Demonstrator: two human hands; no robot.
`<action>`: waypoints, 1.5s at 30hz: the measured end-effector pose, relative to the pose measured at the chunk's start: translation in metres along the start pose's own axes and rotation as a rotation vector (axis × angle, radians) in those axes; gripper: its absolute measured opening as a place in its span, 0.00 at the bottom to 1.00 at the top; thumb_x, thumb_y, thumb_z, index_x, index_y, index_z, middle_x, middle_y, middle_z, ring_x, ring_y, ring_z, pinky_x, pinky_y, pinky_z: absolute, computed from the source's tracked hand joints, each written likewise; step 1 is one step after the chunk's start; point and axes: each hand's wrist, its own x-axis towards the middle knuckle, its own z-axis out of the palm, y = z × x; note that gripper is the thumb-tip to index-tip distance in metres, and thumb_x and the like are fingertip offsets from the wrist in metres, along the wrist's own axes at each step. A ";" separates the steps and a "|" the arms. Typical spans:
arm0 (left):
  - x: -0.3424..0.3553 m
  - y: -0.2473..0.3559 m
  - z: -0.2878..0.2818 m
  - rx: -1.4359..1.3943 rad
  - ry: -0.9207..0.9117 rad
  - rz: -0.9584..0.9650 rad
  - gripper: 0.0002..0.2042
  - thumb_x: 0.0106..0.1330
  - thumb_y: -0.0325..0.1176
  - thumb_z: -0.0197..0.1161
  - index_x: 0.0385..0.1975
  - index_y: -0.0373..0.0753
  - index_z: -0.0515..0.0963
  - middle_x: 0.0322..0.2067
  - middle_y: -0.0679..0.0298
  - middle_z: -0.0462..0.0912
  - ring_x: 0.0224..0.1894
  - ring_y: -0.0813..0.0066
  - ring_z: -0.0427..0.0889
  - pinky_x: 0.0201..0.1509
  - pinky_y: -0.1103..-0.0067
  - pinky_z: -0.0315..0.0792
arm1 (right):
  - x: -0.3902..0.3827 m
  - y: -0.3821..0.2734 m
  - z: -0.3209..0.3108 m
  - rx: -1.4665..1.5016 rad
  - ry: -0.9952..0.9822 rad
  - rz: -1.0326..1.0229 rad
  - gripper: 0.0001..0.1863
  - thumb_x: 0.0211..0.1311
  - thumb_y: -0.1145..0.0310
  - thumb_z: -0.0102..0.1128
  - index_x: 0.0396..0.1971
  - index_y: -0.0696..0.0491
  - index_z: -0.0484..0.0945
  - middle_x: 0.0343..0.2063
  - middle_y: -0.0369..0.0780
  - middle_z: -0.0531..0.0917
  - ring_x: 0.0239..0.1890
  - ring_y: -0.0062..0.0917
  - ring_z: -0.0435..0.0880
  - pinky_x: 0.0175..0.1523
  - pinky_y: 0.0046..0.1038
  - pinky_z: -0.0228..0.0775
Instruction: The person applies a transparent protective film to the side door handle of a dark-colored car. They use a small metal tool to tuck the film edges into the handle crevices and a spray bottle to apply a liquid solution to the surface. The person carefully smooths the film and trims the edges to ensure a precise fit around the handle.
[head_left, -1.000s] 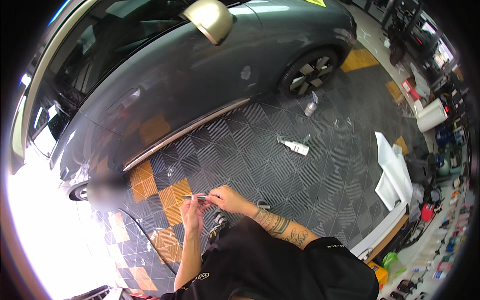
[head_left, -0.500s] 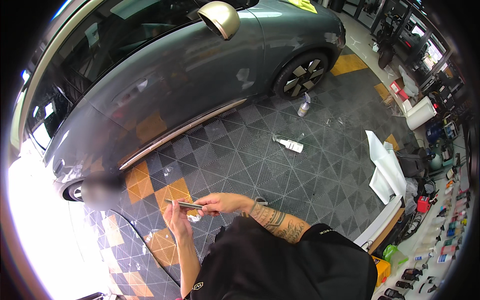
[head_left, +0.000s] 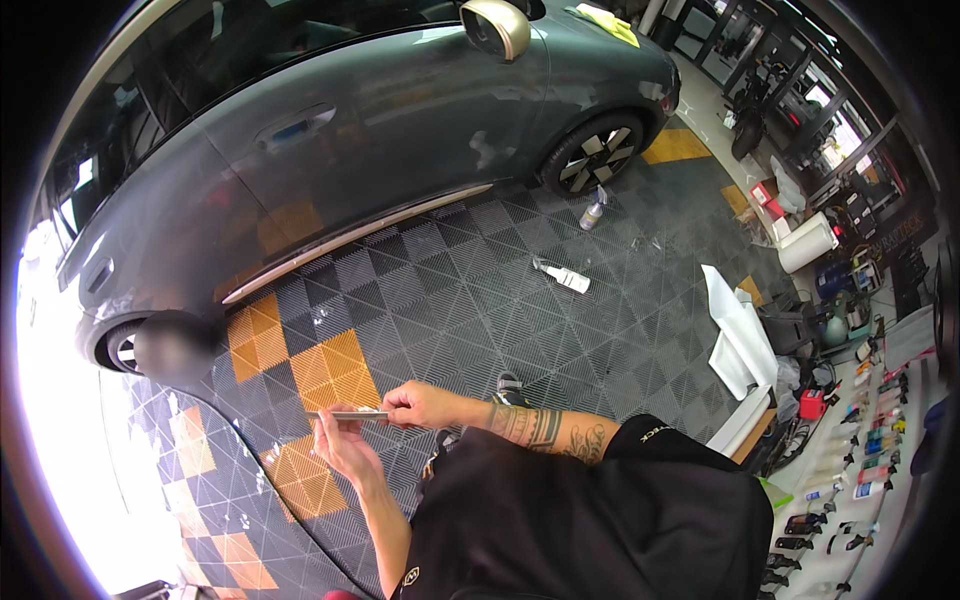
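A slim, straight, silver-grey tool (head_left: 345, 415) spans the gap between my hands, nearly level in front of my black shirt. Its exact kind is too small to make out. My left hand (head_left: 346, 452) has its thumb and fingertips closed on the left part of the tool, fingers pointing up. My right hand (head_left: 424, 405) is curled shut at the tool's right end, with the fingertips pinched there. Beyond both hands stands a dark grey car (head_left: 370, 130), side-on, out of reach of my fingers.
On the tiled floor (head_left: 450, 320) a white spray bottle (head_left: 570, 279) lies on its side; another spray bottle (head_left: 593, 212) stands near the front wheel (head_left: 598, 155). A dark hose (head_left: 265, 480) runs along the left. White sheeting (head_left: 735, 335) and several shelved bottles (head_left: 800, 525) are at right.
The tool has gone from slanting down to the right to nearly level. Both hands sit slightly further left in view, still on it. The whole view has shifted, and a shoe now shows.
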 end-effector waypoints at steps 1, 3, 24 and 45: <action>0.002 0.003 -0.003 -0.027 0.039 0.010 0.12 0.71 0.36 0.53 0.31 0.34 0.75 0.25 0.63 0.77 0.28 0.79 0.76 0.32 0.83 0.72 | 0.001 0.002 0.004 0.077 -0.024 0.025 0.08 0.64 0.71 0.53 0.30 0.58 0.79 0.16 0.30 0.75 0.17 0.10 0.67 0.23 0.17 0.60; 0.005 0.004 -0.006 -0.080 0.130 0.012 0.11 0.71 0.36 0.51 0.33 0.34 0.74 0.26 0.65 0.75 0.28 0.77 0.75 0.32 0.80 0.72 | 0.001 0.008 0.009 0.204 -0.053 0.111 0.08 0.65 0.71 0.53 0.34 0.59 0.79 0.18 0.31 0.76 0.16 0.09 0.65 0.21 0.15 0.57; -0.006 0.013 -0.036 0.785 -0.493 -0.011 0.07 0.61 0.30 0.62 0.29 0.32 0.79 0.16 0.68 0.76 0.19 0.83 0.69 0.25 0.81 0.64 | -0.005 0.016 0.037 -0.119 0.141 0.061 0.09 0.65 0.70 0.52 0.33 0.58 0.80 0.16 0.28 0.70 0.19 0.09 0.65 0.23 0.16 0.56; -0.113 0.015 -0.315 0.700 0.616 -0.119 0.11 0.60 0.36 0.64 0.26 0.33 0.81 0.18 0.70 0.75 0.22 0.85 0.69 0.24 0.80 0.65 | 0.071 0.088 0.051 -0.049 -0.207 0.632 0.05 0.67 0.66 0.49 0.34 0.51 0.70 0.14 0.29 0.60 0.11 0.12 0.56 0.13 0.16 0.45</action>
